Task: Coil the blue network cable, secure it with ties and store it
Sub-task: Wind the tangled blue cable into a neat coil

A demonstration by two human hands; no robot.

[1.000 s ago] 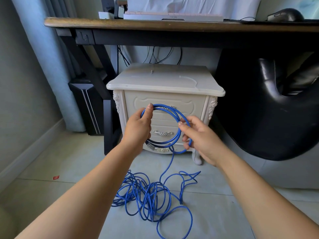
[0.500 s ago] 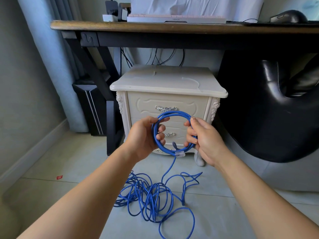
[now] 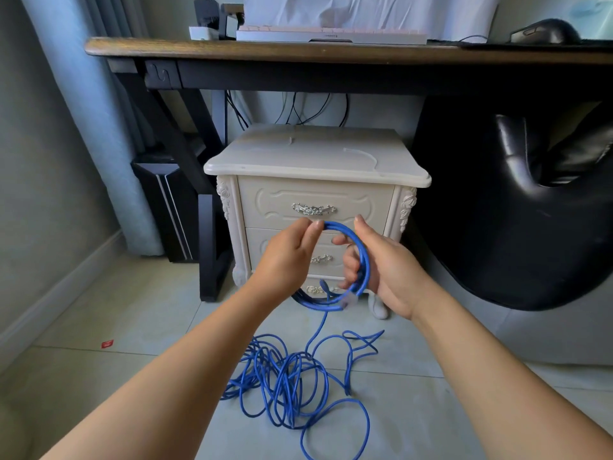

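- Since the earlier frame, the left hand (image 3: pixel 287 260) has shifted from the loop's left side to its top, grip now pinching the strands there between thumb and fingertips.
- Right hand (image 3: pixel 381 270) has stayed on the right side, fingers curled through the loop, grip closed around the bundled strands.
- Blue network cable (image 3: pixel 360 257): small coil held upright in front of the cream nightstand (image 3: pixel 315 167), its clear plug (image 3: pixel 348 300) hanging at the bottom.
- Loose cable runs straight down into a tangled pile (image 3: pixel 292 383) on the tiled floor (image 3: pixel 116 313).
- Room: wooden tabletop (image 3: pixel 298 49) above carrying keyboard (image 3: pixel 331 34) and mouse (image 3: pixel 540 31); black chair (image 3: pixel 517 210) to the right.
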